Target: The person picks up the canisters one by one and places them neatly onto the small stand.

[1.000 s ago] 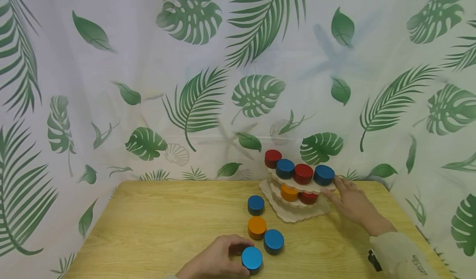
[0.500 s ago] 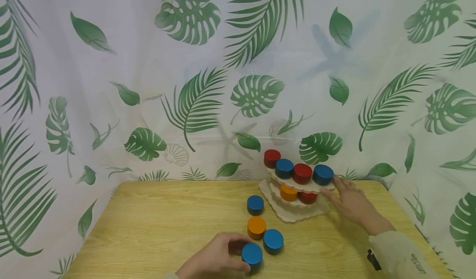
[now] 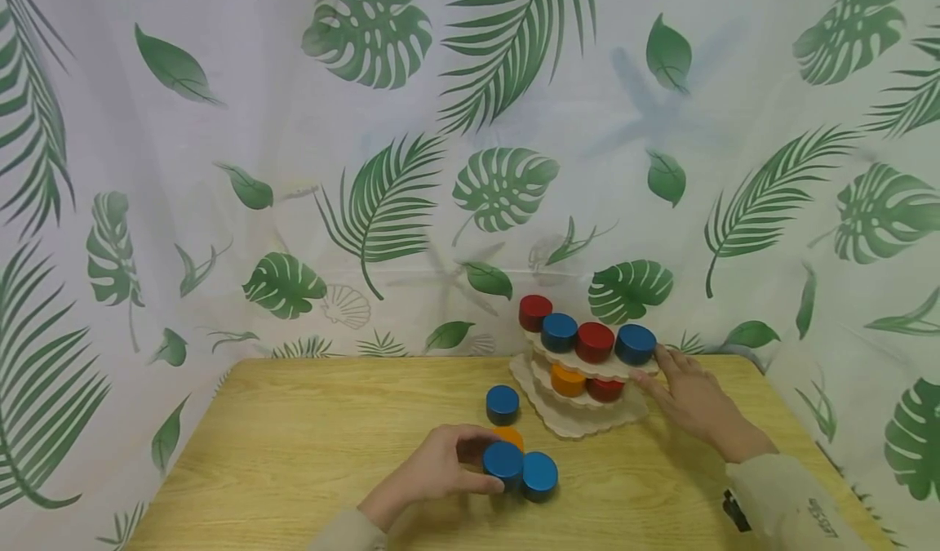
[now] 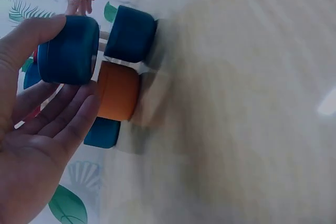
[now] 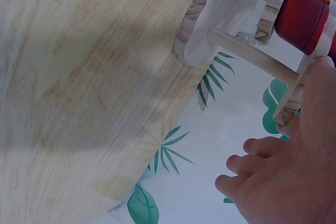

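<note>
My left hand [image 3: 441, 469] grips a small blue round tin [image 3: 503, 463] between thumb and fingers. The left wrist view shows this tin raised off the table, thumb on one side and fingertips on the other. In the head view it partly hides an orange tin [image 3: 508, 435] on the table and overlaps the edge of a second blue tin [image 3: 541, 476]. My right hand [image 3: 693, 400] pinches the right end of the top shelf of a tiered wooden stand [image 3: 561, 420] with scalloped edges. In the right wrist view its other fingers [image 5: 244, 165] extend below the shelf.
Another blue tin [image 3: 503, 404] stands left of the stand. Red and blue tins alternate on the top shelf, with a blue tin [image 3: 636, 344] nearest my right hand. Below sit an orange tin [image 3: 568, 380] and a red tin [image 3: 606, 388]. A leaf-print curtain [image 3: 396, 314] hangs behind the table.
My left hand has carried the blue tin up and forward from near the table's front, so it now overlaps the orange tin in the head view. My right hand stays at the shelf end.
</note>
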